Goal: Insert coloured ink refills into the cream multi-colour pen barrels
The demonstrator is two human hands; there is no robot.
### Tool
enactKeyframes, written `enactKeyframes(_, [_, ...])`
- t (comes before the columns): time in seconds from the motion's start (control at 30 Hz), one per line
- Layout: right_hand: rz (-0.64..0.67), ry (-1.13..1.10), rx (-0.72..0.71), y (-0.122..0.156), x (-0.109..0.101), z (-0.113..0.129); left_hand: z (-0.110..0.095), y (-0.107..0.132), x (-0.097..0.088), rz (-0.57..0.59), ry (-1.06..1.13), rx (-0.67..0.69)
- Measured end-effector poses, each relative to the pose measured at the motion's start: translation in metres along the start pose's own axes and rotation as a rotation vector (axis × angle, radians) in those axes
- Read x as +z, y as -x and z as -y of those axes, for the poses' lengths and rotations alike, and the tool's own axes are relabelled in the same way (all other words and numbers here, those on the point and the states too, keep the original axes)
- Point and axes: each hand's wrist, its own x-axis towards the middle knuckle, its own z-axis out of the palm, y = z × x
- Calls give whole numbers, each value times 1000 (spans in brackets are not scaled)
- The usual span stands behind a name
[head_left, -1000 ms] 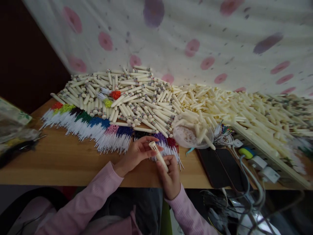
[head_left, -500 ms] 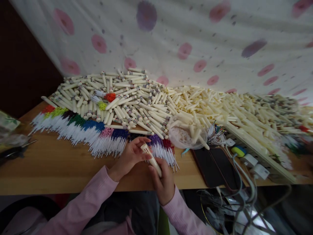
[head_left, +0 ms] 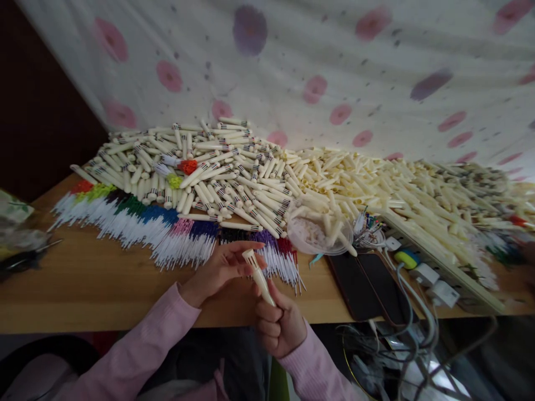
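right hand [head_left: 281,326]: fingers grasping cream pen barrel [head_left: 259,281] | left hand [head_left: 215,273]: at its slotted end, grip unclear | any print: illegible

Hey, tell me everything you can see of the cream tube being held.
The cream tube is slim, smooth and plastic-looking, with a flared end and thin dark lines just below it. It is tilted, flared end up and leaning left, near the front of the wooden table. The right hand grips its lower part; the left hand is at its upper part, contact unclear.
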Motion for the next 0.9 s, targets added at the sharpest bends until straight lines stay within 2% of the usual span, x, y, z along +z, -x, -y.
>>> enactKeyframes(0.17, [-453,550,-493,1,6,-3,-3,0,10,-186,-82,36])
enactKeyframes(0.27, [-518,889,-617,5,8,-6,-8,2,17,-204,-105,27])
enactKeyframes(0.33, [-521,981,-626,8,8,-8,-11,4,21,-214,-130,35])
enactKeyframes(0.4, [-501,887,-621,10,10,-8,-13,5,21,-209,-167,33])
enactKeyframes(0.47, [-428,590,-556,12,13,-7,-12,7,18,-160,-184,23])
enactKeyframes(0.57, [-116,-4,-246,13,13,-4,-9,7,11,-37,-130,41])
enactKeyframes(0.63, [72,-174,-69,12,11,-1,-7,7,10,-14,-87,60])
enactKeyframes(0.67, [71,-148,-66,12,10,1,-6,7,12,-46,-80,61])
enactKeyframes(0.7, [-2,-53,-127,11,9,3,-7,7,14,-108,-84,53])
enactKeyframes(0.77, [-280,272,-360,11,10,6,-8,7,22,-252,-114,24])
enactKeyframes(0.83, [-501,587,-557,13,12,7,-9,8,29,-327,-141,18])
enactKeyframes(0.9, [-516,654,-584,19,17,7,-11,10,33,-285,-151,41])
